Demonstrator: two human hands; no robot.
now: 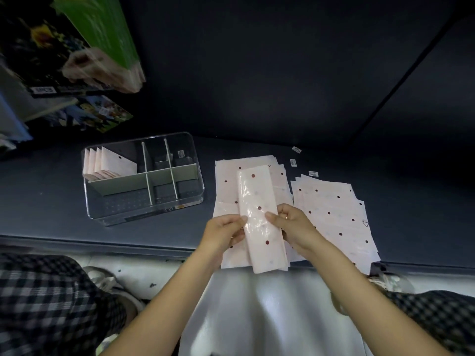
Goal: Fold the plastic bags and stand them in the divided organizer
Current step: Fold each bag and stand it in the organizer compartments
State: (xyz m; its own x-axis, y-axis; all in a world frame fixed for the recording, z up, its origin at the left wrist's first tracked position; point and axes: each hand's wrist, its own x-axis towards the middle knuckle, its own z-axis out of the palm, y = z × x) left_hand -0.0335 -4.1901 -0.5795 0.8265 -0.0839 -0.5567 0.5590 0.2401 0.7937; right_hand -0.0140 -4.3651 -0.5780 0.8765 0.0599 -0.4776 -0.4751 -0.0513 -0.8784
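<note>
On the dark box at the upper left (43, 89), a white label reading something like "4PCS" is seen, though blur makes the characters uncertain; beside it, a green package (102, 27) and a pale pink bundle (102, 70) are smeared by motion and no writing on them can be read. Three small white barcode stickers (293, 162) are stuck on the dark blue-grey shelf surface (51, 201), their print too small to be made out, and a small triangular mark is printed near the right edge of the right-hand stack of flat pale pink dotted plastic bags (334, 214). A long pale pink plastic bag with dark red dots, folded into a narrow strip (259, 217), is held between both hands above a second stack of flat pink dotted bags (279, 186), which lies just left of the first stack. The strip's left edge is pinched by the left hand (223, 232), whose fingers are curled onto it, and its right edge is gripped by the right hand (293, 227), thumb on top; a ring is worn on this hand. The strip runs away from the person, its near end reaching past the shelf's front edge. Well to the left of the hands stands a clear rectangular plastic organizer with pale grey dividers (144, 176); several folded pink bags (108, 163) are stood upright in its far left compartment, and a small label, unreadable, is seen at its front wall. Checked trousers (51, 304) are visible below the shelf.
</note>
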